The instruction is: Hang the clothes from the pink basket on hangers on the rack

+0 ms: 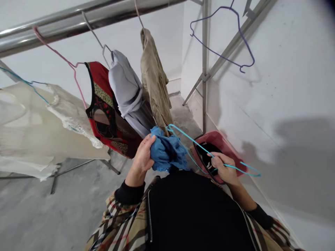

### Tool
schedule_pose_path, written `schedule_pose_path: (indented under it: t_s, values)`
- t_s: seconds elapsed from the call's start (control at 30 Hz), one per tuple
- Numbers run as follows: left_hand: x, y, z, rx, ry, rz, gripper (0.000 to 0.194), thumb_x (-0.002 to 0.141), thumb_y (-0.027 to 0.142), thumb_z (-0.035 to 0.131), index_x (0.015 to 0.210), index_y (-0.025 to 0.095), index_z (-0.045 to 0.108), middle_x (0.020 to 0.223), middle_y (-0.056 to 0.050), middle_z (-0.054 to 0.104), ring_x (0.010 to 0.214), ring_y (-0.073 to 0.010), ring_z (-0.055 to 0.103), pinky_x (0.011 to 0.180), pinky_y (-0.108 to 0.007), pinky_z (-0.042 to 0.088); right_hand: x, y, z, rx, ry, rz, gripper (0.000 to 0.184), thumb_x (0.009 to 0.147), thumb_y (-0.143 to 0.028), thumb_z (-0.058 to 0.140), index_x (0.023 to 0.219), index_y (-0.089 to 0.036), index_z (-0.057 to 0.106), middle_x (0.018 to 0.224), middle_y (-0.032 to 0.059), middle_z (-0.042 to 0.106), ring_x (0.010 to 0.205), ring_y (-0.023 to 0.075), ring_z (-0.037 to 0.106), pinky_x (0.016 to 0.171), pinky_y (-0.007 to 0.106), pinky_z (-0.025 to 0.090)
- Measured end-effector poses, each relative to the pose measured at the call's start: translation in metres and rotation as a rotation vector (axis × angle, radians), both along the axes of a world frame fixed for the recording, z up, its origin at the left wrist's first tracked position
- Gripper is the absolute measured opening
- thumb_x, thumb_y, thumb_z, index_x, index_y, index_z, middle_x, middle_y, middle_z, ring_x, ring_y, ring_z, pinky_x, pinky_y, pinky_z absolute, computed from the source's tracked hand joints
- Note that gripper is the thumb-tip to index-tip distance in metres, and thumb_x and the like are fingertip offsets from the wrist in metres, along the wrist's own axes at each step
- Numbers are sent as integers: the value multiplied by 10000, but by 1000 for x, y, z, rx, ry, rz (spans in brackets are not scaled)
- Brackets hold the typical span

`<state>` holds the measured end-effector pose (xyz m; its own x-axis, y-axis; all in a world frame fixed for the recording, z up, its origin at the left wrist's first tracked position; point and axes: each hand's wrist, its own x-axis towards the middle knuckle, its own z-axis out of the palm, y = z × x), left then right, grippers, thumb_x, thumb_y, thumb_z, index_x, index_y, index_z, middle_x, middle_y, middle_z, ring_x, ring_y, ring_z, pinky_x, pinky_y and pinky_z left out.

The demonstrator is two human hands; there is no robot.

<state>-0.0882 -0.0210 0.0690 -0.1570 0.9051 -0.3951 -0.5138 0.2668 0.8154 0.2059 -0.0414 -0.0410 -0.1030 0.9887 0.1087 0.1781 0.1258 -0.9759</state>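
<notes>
My left hand (143,156) is closed on a bunched blue garment (167,151) held in front of my chest. My right hand (224,168) grips a thin turquoise wire hanger (201,148), whose hook end reaches up to the blue garment. Right behind the hanger, on the floor by the wall, stands a pink laundry basket (219,139) with dark cloth inside.
A steel clothes rail (78,19) runs overhead with hung garments: a cream dress (34,129), a red patterned top (104,108), a grey garment (128,94) and a beige one (154,80). An empty purple hanger (222,38) hangs at the right. White wall close on the right.
</notes>
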Motion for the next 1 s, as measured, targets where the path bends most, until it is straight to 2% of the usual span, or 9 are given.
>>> schedule_pose_path:
  t_s: [0.13,0.27,0.37,0.5,0.6,0.7,0.8,0.9,1.0]
  values:
    - [1,2,-1,22,38,0,344,672,381,794,884,189,602,716,31,651,656,-127,637,664,-246,541,21,-4,34,-37,-180,168,399,927,-490,476,840,-213,748,578,26,627,534,165,569,532,298,445]
    - [5,-1,-4,95,167,-77,343,685,410,786,817,193,555,622,62,553,522,-78,510,547,-198,453,10,-3,50,-43,-350,261,389,951,-452,450,836,-230,748,787,43,733,732,199,661,688,302,495]
    - [16,-7,-14,216,474,-253,272,789,422,698,788,188,560,614,50,522,526,-81,466,538,-199,391,-16,4,46,-29,-358,306,401,960,-450,428,816,-228,729,766,32,718,707,185,640,668,285,480]
    - [40,-19,-33,399,1060,-521,181,874,354,585,810,188,616,683,5,589,618,-126,527,613,-238,390,-53,17,29,7,-197,258,401,940,-480,452,798,-197,697,743,29,674,692,164,592,658,271,452]
    - [46,-24,-42,464,1410,-669,149,903,311,547,893,202,648,714,-27,637,642,-162,568,606,-259,386,-67,24,15,-62,-12,219,454,909,-526,489,654,-176,625,539,-25,470,517,111,413,521,251,353]
    - [36,-23,-35,616,1679,-568,134,898,301,573,902,216,677,896,-91,694,882,-235,621,772,-335,439,-66,28,8,-156,117,192,446,881,-548,526,694,-167,662,481,-64,333,451,84,269,459,247,259]
    - [19,-16,-17,774,1830,-397,81,860,269,627,887,230,692,1172,-113,664,1140,-306,555,977,-465,375,-60,33,17,-117,106,203,433,868,-544,541,713,-172,702,461,-55,374,446,89,304,478,256,299]
    - [8,-10,-1,759,1891,-488,130,873,260,607,970,221,684,1028,-96,705,959,-251,628,874,-382,434,-57,44,37,2,17,221,403,841,-530,578,660,-192,701,518,-12,519,506,120,443,544,277,385]
    - [3,-7,7,686,1946,-559,274,904,287,566,1160,244,652,851,-54,709,765,-193,636,657,-270,425,-56,55,51,95,-40,150,329,830,-513,603,773,-213,724,666,23,639,641,170,560,624,303,458]
